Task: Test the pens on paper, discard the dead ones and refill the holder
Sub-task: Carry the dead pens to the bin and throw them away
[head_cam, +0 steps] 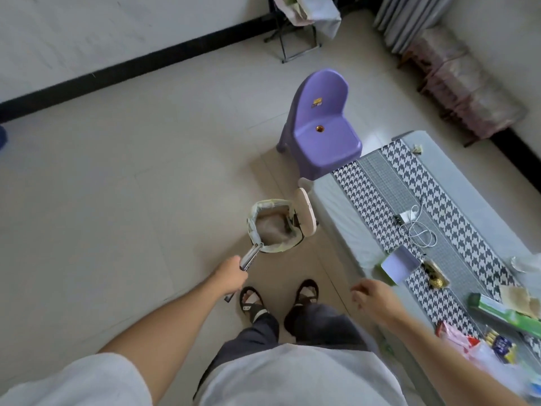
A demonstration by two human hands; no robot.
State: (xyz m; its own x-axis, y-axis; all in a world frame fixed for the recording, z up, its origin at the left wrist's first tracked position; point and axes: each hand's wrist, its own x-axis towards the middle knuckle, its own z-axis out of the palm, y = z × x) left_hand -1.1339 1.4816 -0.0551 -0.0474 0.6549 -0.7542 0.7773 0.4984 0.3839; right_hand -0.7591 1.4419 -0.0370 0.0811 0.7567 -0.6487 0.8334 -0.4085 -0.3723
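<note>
I stand on the tiled floor in front of a small trash bin [270,206] with a pale liner bag and its lid flipped open. My left hand [231,273] grips a few pens [251,256] in a bundle. Their tips point at the bin's near rim. My right hand [373,295] hangs loosely curled and holds nothing, just left of the table's edge. The bin's inside looks pale, and I cannot make out its contents.
A low table [345,212] with a houndstooth runner stands at the right, bearing a white charger cable [418,230], a lavender box [399,263], a green box [503,312] and packets. A purple plastic chair [320,127] stands beyond the bin. Bare floor lies to the left.
</note>
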